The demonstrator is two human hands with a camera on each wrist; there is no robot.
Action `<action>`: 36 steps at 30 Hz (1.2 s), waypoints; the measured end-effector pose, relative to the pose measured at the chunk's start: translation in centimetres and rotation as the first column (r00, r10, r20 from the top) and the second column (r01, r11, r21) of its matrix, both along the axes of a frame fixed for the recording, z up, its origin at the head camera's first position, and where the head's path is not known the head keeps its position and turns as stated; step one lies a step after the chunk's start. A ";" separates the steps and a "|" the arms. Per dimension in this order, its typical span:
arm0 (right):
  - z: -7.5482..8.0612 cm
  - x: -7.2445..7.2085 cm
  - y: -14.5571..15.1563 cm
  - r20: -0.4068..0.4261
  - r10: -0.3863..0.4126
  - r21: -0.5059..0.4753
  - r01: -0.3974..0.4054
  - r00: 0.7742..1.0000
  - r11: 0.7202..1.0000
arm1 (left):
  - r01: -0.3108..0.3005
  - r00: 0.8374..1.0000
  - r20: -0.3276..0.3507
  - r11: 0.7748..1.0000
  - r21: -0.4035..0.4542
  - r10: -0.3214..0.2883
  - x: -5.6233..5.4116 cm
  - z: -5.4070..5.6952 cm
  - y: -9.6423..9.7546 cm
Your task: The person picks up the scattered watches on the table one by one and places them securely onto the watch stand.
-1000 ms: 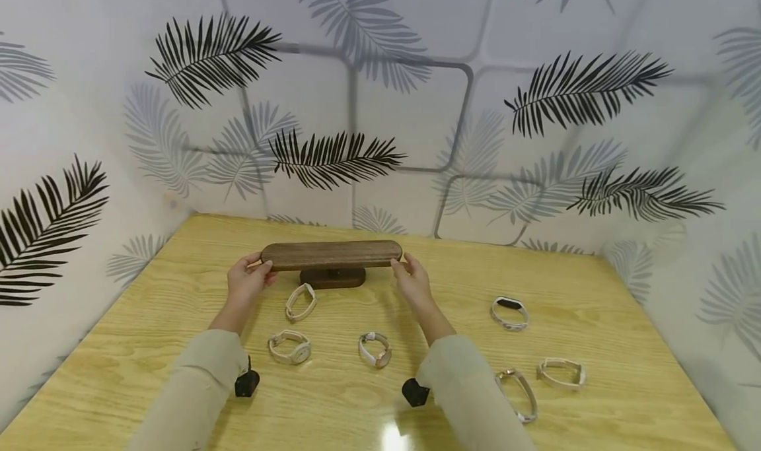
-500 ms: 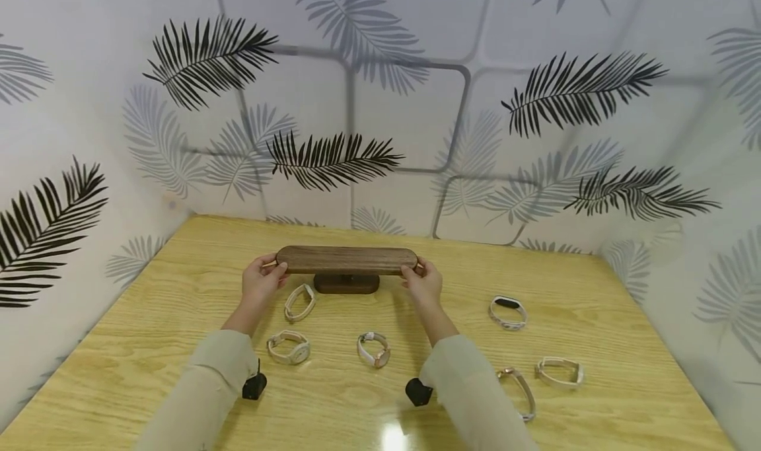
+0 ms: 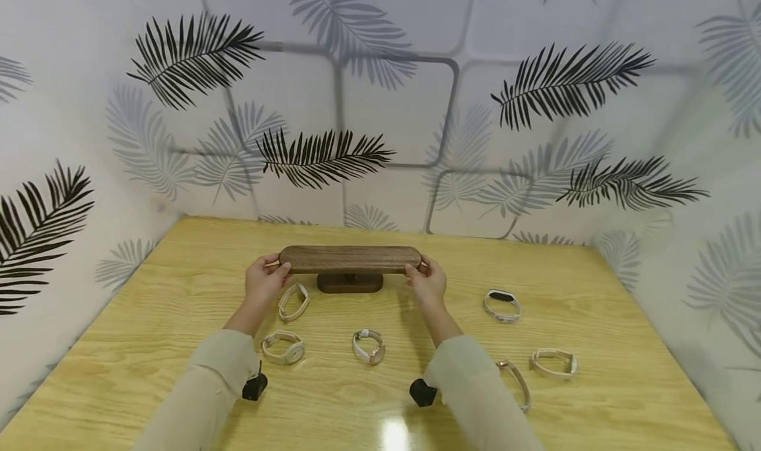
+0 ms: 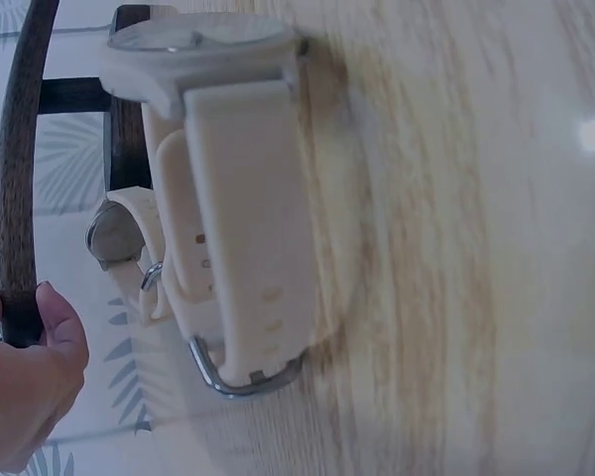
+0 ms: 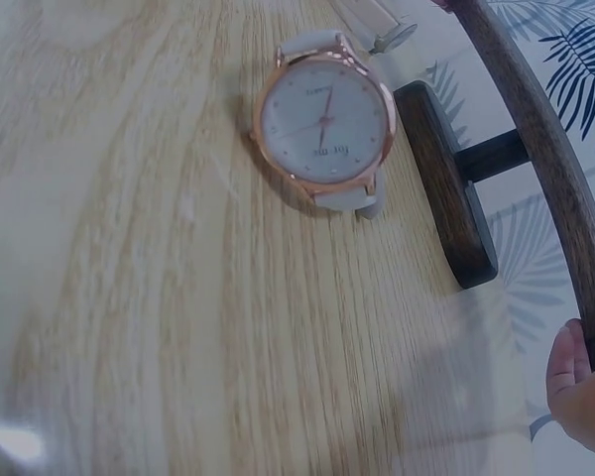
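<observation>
Where Both Ends Are Gripped, Uneven Handling Rates as the Chief Risk

While the wooden stand (image 3: 333,255) is at the far part of the table (image 3: 148,345), whether its base (image 3: 351,284) bears fully on the surface cannot be told. The left hand (image 3: 265,280) pinches one end of the bar (image 3: 374,259), the right hand (image 3: 428,280) the other. Unequal pull would probably tilt the bar; its rounded ends could slip from so light a hold. Nearest is a cream watch (image 3: 282,312), just beside the base; sideways drift of the stand might knock it over. Closer to the person, a round-faced watch (image 3: 294,353) sits near the left sleeve (image 3: 208,378); a lowered forearm could brush it. The right sleeve (image 3: 475,385) partly hides a strap (image 3: 520,383); contact there cannot be ruled out.
</observation>
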State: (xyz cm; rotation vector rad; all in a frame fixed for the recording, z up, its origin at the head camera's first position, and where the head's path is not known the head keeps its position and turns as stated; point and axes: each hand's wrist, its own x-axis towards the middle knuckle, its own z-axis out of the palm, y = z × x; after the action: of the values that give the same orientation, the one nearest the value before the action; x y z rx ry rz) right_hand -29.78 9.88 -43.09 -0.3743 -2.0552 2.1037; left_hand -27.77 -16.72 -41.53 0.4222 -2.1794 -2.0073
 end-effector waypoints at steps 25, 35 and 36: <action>0.2 1.9 4.7 0.049 0.050 0.138 -0.056 0.998 0.989 | 0.144 0.988 0.070 0.989 -0.043 -0.141 0.6 0.3 2.9; 1.2 3.3 7.1 0.105 0.061 0.160 -0.078 0.993 0.984 | 0.154 0.988 0.030 0.986 -0.070 -0.152 1.0 -0.2 4.9; 1.3 3.4 7.3 0.109 0.061 0.162 -0.078 0.992 0.984 | 0.155 0.988 0.026 0.985 -0.074 -0.153 1.0 -0.3 5.0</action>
State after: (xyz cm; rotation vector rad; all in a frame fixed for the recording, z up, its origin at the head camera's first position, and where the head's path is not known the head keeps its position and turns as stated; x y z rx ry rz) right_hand -26.36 17.14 -41.84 -0.3999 -2.3156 1.9694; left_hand -26.73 -11.73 -41.81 0.2730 -2.3584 -1.9951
